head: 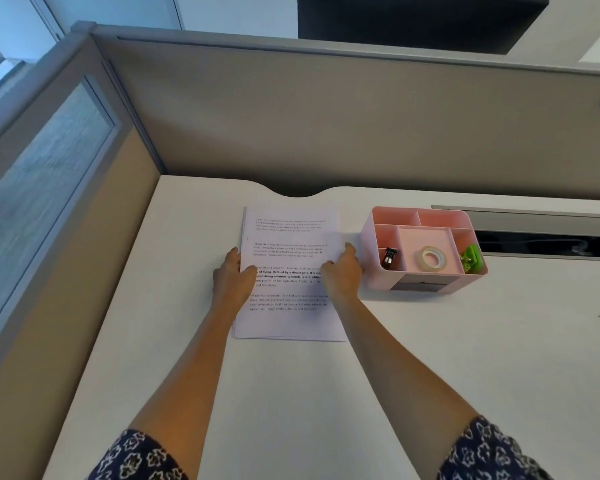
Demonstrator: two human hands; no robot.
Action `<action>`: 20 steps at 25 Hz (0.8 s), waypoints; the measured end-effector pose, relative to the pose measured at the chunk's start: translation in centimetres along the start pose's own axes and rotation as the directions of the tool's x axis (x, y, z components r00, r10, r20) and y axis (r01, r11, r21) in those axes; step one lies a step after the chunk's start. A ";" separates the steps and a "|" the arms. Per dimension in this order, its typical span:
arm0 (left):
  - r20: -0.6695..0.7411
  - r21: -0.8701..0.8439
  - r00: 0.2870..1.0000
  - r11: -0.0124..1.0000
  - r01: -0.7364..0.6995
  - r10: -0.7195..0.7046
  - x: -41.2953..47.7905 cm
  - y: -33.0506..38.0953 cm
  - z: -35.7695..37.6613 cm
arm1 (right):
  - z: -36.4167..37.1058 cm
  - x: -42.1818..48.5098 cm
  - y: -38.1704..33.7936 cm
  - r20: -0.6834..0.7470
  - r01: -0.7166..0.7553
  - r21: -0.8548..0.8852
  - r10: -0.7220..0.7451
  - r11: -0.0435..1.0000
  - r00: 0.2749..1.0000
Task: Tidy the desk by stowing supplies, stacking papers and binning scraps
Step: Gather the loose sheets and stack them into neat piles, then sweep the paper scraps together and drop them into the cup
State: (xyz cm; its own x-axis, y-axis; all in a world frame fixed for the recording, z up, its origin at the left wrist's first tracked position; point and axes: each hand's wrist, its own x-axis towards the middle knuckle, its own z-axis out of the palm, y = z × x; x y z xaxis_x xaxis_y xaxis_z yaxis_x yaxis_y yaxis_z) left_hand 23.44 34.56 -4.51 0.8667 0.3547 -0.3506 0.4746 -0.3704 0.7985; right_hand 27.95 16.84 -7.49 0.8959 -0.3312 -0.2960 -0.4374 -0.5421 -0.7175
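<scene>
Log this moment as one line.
papers: stacked flat on desk | left hand: on left edge | right hand: on right edge | organizer: holds tape, green clip, black item
</scene>
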 end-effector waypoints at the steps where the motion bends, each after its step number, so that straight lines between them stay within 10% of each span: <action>1: 0.016 0.007 1.000 1.000 -0.002 0.002 0.3 0.1 0.0 | 0.0 0.2 -0.1 0.001 0.008 -0.016 -0.008 1.000 1.000; 20: -0.028 0.535 0.999 0.844 -0.018 0.039 -11.3 -8.8 -1.5 | -5.8 -11.5 9.3 0.021 0.166 -0.308 -0.168 0.937 0.986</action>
State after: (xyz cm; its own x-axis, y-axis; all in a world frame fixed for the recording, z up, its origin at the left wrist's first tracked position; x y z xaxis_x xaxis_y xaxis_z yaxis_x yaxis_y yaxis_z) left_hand 9.23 35.07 -6.81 0.8797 0.3641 -0.3057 0.4677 -0.7785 0.4185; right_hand 13.16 11.11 -7.06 0.9582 -0.2190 -0.1843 -0.2844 -0.8006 -0.5274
